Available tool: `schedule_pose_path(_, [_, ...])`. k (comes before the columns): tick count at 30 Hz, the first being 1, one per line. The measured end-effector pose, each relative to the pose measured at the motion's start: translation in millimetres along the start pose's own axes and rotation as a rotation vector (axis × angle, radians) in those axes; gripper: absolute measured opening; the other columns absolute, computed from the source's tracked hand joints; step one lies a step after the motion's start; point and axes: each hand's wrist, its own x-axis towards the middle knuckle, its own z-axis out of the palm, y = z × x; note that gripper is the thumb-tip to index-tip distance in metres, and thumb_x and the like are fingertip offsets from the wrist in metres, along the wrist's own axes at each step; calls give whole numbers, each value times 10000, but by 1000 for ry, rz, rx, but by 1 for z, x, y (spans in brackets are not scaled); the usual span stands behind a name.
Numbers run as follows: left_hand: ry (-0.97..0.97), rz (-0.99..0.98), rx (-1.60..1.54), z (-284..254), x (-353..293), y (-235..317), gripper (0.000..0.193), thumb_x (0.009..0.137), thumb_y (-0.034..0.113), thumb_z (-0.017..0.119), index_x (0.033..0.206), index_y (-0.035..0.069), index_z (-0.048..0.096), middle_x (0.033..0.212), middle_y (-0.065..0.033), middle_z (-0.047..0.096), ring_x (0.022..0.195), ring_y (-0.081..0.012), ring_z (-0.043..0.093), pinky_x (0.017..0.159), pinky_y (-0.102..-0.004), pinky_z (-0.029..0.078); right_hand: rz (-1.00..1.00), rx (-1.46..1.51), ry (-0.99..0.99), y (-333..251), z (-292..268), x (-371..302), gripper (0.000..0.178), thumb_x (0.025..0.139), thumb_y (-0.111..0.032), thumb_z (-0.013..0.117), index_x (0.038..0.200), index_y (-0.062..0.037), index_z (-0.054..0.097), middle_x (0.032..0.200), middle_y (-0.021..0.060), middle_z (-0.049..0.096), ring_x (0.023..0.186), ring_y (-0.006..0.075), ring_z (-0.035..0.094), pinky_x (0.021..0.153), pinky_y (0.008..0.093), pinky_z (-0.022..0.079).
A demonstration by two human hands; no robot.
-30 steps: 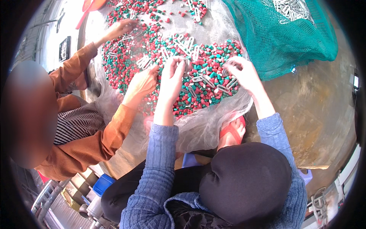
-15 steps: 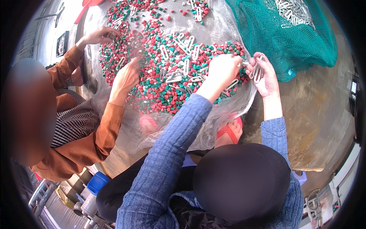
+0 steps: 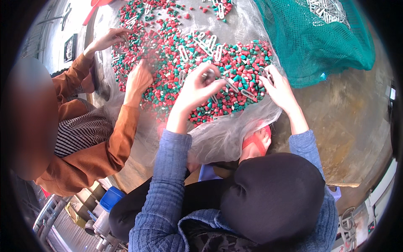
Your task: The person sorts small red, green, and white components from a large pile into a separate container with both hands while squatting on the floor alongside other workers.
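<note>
Loose red and green cone-shaped pieces (image 3: 247, 63) lie in a wide heap, with long oval metal loops (image 3: 183, 53) scattered among them. Over the middle of the heap, my left hand (image 3: 191, 90) curls its fingers around a grey oval metal loop; the fingers partly hide it. At the heap's right edge, my right hand (image 3: 280, 89) grips oval metal loops (image 3: 265, 74) between thumb and fingers; how many is unclear. Two loops (image 3: 247, 94) rest on the pieces between my hands.
Clear plastic sheeting (image 3: 235, 138) lies under the heap. At the far right, a green mesh bag (image 3: 319, 50) holds many metal loops. On the left, a co-worker in brown sleeves (image 3: 119, 143) has both hands in the heap. A red dipper-like object (image 3: 95, 5) stands far left.
My left hand has moved left and slightly down, away from my right hand, and curls around a loop. My right hand has shifted slightly left and turned palm down over its loops.
</note>
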Motion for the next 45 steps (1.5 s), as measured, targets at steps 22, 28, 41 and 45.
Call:
schedule_pose_path(22, [283, -75, 225, -44, -23, -36, 214, 878, 196, 590, 1051, 75, 558, 845, -64, 617, 711, -116, 584, 660, -288, 467, 137, 970, -353, -11, 32, 14, 214, 868, -115, 537, 1068, -48, 500, 800, 55, 571, 672, 129, 574, 618, 246, 491])
schedule_pose_path(28, [335, 17, 407, -15, -16, -42, 184, 779, 139, 678, 933, 75, 598, 795, -82, 630, 669, -201, 597, 626, -304, 464, 247, 1256, -390, -24, 36, 27, 274, 869, -76, 510, 1139, -32, 500, 857, 61, 587, 681, 120, 593, 656, 254, 526])
schedule_pose_path(41, [195, -96, -54, -38, -24, -30, 174, 910, 170, 520, 996, 18, 525, 782, -32, 562, 704, -133, 528, 676, -300, 434, -612, -466, -66, -34, 59, 19, 250, 765, -218, 693, 987, -129, 619, 794, 49, 535, 663, 194, 590, 582, 329, 472])
schedule_pose_path(45, [164, -149, 563, -31, -25, -35, 271, 822, 208, 630, 1021, 37, 564, 850, -115, 614, 808, -241, 613, 715, -352, 468, -556, -596, -102, -30, 69, 28, 181, 782, -208, 663, 912, -105, 592, 831, 66, 507, 720, 242, 608, 617, 380, 493])
